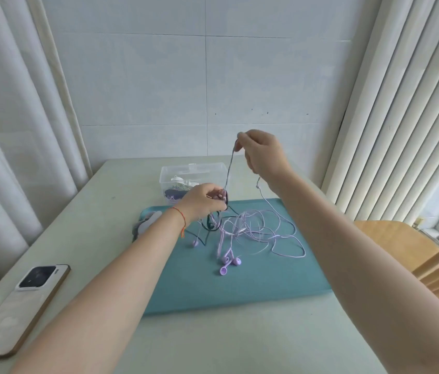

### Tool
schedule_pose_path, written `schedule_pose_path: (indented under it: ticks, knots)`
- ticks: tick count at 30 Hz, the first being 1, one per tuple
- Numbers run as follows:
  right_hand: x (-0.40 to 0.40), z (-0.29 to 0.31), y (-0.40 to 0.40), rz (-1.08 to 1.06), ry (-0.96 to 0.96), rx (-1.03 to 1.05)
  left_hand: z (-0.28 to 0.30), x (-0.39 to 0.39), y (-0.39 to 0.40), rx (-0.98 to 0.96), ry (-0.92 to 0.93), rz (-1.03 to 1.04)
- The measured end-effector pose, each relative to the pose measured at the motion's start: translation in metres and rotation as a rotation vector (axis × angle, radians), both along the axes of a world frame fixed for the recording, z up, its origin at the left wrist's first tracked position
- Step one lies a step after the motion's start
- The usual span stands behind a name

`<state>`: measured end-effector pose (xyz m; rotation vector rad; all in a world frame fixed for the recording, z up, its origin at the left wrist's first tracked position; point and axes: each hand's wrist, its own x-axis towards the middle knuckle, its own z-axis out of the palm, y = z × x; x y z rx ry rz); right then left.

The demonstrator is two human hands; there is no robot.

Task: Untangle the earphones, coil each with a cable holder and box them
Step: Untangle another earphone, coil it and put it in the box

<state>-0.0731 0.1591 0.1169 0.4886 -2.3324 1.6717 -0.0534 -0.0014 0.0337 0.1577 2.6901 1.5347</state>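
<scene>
A tangle of lilac earphone cables (pixel 256 230) lies on the teal mat (pixel 266 276), with several lilac earbuds (pixel 229 263) at its near side. A dark green cable (pixel 208 228) is mixed into the left of the tangle. My left hand (pixel 202 202) pinches the cables just above the mat's far edge. My right hand (pixel 260 152) is raised higher and pinches a strand (pixel 229 171) that runs taut down to my left hand. A lilac cable end (pixel 258 184) dangles below my right wrist. Behind the hands stands a clear plastic box (pixel 169 175) with white and dark items inside.
Grey and lilac cable holders (pixel 145 225) lie at the mat's far left corner. A phone (pixel 21 306) rests face down near the table's left front edge. A wooden chair (pixel 412 247) stands at the right. Curtains hang left and right, with a tiled wall behind.
</scene>
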Motion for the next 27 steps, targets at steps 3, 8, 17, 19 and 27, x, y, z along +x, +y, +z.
schedule_pose_path:
  ticks: [3,8,17,19,27]
  knots:
    - [-0.001,-0.001,0.0,0.025,-0.052,0.094,-0.005,-0.005,-0.004,-0.066,-0.003,0.043]
    - [-0.001,0.003,0.002,-0.007,-0.111,0.2,-0.006,-0.008,-0.01,-0.064,0.027,0.074]
    - [0.007,0.003,0.002,-0.008,-0.069,0.298,-0.011,-0.006,-0.009,-0.089,-0.015,0.063]
    - [0.004,0.0,0.001,-0.023,-0.04,0.161,-0.012,-0.005,-0.01,-0.046,-0.012,0.068]
    - [0.0,-0.006,-0.003,-0.012,-0.095,0.111,-0.016,-0.004,-0.008,-0.016,-0.024,-0.018]
